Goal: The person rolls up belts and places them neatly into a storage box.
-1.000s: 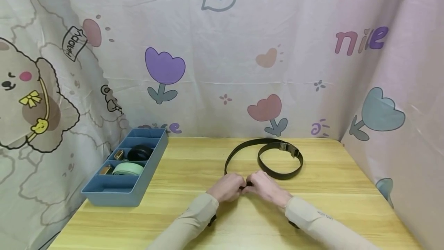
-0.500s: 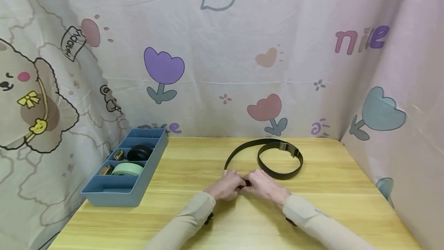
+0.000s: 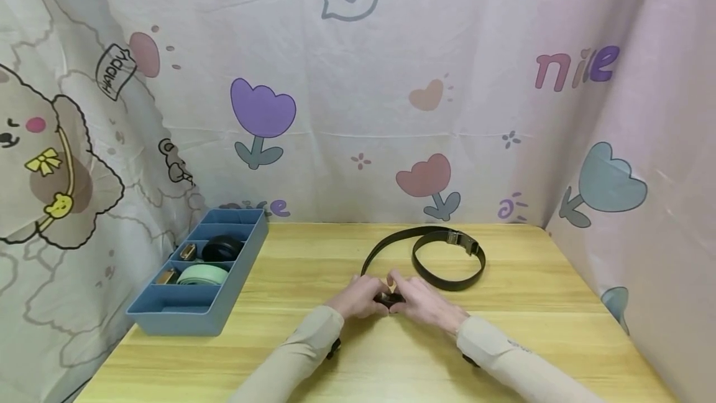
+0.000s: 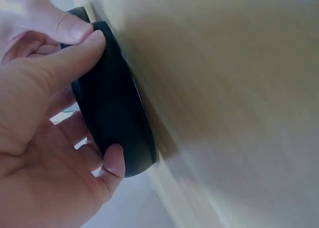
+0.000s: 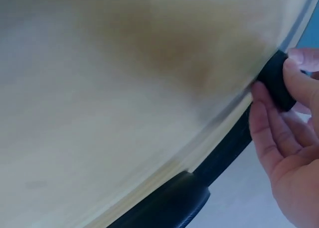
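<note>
A black belt [image 3: 447,283] lies on the wooden table, its buckle [image 3: 461,239] end in a loose loop at the right and a strip curving left and down to the hands. Its other end forms a small coil [image 3: 390,298] between both hands. My left hand [image 3: 360,297] grips the coil's left side; in the left wrist view its thumb and fingers lie round the black band [image 4: 117,103]. From the right, my right hand [image 3: 427,305] holds the coil with thumb and fingers, as the right wrist view shows at the band [image 5: 277,81].
A blue divided tray [image 3: 226,297] stands at the left of the table [image 3: 537,347]. Its compartments hold a coiled black belt [image 3: 222,248], a coiled light green belt [image 3: 202,275] and gold-coloured buckles. A patterned curtain [image 3: 347,104] hangs behind and at the sides.
The small coil shows more clearly between the hands, and the right index finger has lifted a little. The hands have shifted slightly left in view, as has the whole scene.
</note>
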Demonstrator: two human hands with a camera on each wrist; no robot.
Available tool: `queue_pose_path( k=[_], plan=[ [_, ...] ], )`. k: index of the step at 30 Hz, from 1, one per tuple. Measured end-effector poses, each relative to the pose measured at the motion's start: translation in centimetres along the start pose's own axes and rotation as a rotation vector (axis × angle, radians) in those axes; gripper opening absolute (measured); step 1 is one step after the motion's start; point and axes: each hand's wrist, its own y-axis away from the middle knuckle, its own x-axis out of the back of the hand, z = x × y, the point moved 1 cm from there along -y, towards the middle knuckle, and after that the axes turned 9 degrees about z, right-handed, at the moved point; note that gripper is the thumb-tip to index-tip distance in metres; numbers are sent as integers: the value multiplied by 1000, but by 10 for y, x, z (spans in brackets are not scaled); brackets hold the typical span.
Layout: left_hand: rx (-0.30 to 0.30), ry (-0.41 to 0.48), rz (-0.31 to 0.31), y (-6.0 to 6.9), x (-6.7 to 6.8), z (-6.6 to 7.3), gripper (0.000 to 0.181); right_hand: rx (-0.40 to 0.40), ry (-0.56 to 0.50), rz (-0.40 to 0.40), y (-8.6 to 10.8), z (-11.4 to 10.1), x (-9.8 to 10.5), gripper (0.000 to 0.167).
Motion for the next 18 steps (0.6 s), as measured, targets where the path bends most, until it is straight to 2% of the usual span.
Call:
queue_pose_path(
  k=[3,6,13,15,18],
  plan=[
    [28,43,-30,-1,1,5,8,6,-35,0,1,2,3,39],
    [67,87,-34,-1,0,9,9,18,-28,22,3,4,4,32],
    [103,76,40,-2,-4,12,16,41,192,121,5,-5,1,12],
    [104,70,55,-2,-4,12,17,30,218,125,4,-7,2,10],
    [101,55,67,-3,-5,11,16,25,200,92,2,-9,2,9]
  ],
)
